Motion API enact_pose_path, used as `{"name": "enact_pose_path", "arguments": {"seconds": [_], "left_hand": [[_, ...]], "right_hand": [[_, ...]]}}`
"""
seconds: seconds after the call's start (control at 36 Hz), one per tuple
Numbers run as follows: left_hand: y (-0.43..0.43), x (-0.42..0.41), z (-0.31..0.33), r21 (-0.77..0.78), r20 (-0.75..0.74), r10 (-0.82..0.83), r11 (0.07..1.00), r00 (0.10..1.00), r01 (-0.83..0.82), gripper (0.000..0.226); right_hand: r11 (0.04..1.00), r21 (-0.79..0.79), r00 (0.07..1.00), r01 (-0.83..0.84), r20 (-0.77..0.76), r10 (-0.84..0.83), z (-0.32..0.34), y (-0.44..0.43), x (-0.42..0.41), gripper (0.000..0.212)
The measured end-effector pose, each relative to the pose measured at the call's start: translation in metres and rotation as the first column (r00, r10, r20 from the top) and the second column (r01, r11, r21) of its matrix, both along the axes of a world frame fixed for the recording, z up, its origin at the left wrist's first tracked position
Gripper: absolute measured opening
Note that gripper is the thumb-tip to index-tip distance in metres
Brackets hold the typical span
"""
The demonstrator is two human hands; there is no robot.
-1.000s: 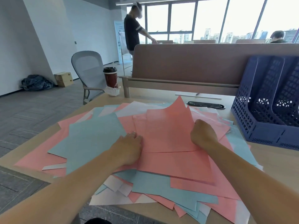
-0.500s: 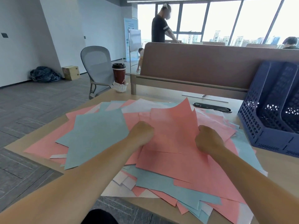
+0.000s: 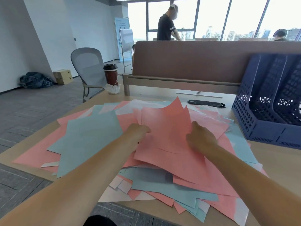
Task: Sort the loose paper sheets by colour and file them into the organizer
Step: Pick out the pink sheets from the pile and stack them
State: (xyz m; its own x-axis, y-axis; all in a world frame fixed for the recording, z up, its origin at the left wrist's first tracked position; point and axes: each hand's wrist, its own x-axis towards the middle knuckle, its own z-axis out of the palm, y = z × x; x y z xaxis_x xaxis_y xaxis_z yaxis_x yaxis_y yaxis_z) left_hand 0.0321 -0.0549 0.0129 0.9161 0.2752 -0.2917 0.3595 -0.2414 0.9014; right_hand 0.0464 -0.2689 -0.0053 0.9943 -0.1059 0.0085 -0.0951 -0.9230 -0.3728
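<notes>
A wide loose heap of pink, pale blue and white paper sheets (image 3: 91, 137) covers the desk in front of me. On top lie several pink sheets (image 3: 166, 132), bowed upward with their far corners raised. My left hand (image 3: 138, 131) grips their left edge, fingers curled under the paper. My right hand (image 3: 200, 139) holds their right edge with the thumb on top. The dark blue mesh organizer (image 3: 254, 128) stands at the right of the desk; its slots look empty.
A red paper cup (image 3: 111, 75) stands at the desk's far left corner beside a grey chair (image 3: 88, 67). A black cable grommet (image 3: 206, 103) lies behind the heap. A brown partition (image 3: 187, 62) closes the desk's far side. Two people are beyond it.
Both hands have moved inward and forward onto the top pink sheets and lifted them, so the sheets bow up higher than before. The camera view has shifted left.
</notes>
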Motion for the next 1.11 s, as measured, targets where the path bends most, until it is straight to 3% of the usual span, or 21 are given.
{"name": "enact_pose_path", "arguments": {"seconds": [0.08, 0.17, 0.25, 0.31, 0.39, 0.47, 0.58, 0.75, 0.89, 0.97, 1.11], "left_hand": [[-0.001, -0.003, -0.005, 0.137, -0.042, -0.056, 0.989, 0.998, 0.061, 0.031], [0.000, 0.001, -0.007, 0.195, 0.015, -0.038, 0.980, 0.999, 0.035, 0.031], [0.006, 0.008, -0.011, 0.214, 0.057, -0.031, 0.977, 0.998, 0.018, 0.026], [0.010, 0.007, -0.008, 0.201, 0.074, -0.018, 0.980, 0.997, 0.002, 0.025], [0.012, 0.002, -0.006, 0.183, 0.081, -0.021, 0.983, 0.997, 0.006, 0.027], [0.010, -0.001, -0.008, 0.145, 0.068, -0.023, 0.989, 0.997, 0.013, 0.027], [0.005, -0.007, -0.012, 0.141, 0.076, -0.039, 0.990, 0.996, 0.028, 0.027], [-0.001, -0.012, -0.017, 0.135, 0.103, -0.075, 0.989, 0.992, 0.061, 0.031], [-0.007, -0.018, -0.019, 0.092, 0.098, -0.077, 0.993, 0.992, 0.068, 0.021], [-0.009, -0.019, -0.020, 0.136, 0.103, -0.091, 0.988, 0.990, 0.077, 0.036], [-0.012, -0.026, -0.015, 0.153, 0.139, -0.115, 0.984, 0.984, 0.093, 0.035]], "right_hand": [[1.000, -0.005, 1.000, -0.010, -0.002, 0.010, 0.003, 0.002, -0.002, 0.017], [0.998, -0.063, 0.999, 0.026, 0.032, -0.024, 0.005, -0.001, -0.002, 0.039], [0.998, -0.014, 0.995, 0.068, -0.071, -0.068, 0.003, -0.009, -0.002, 0.067], [0.999, -0.002, 0.990, 0.054, -0.128, -0.053, 0.001, -0.012, -0.006, 0.075], [0.998, -0.049, 0.995, 0.039, -0.089, -0.043, 0.001, -0.011, -0.013, 0.073], [0.989, -0.142, 0.998, 0.049, 0.052, -0.042, 0.007, -0.006, -0.019, 0.062], [0.986, -0.152, 0.989, 0.075, 0.137, -0.054, 0.010, -0.009, -0.022, 0.058], [0.996, -0.067, 0.991, 0.052, -0.121, -0.060, -0.003, -0.018, -0.020, 0.075], [0.998, -0.054, 0.999, 0.025, -0.040, -0.027, 0.004, -0.005, -0.031, 0.067], [0.994, -0.086, 0.998, 0.061, 0.002, -0.061, 0.007, -0.007, -0.034, 0.066], [0.980, -0.104, 0.974, 0.172, -0.131, -0.185, -0.005, -0.024, -0.032, 0.083]]}}
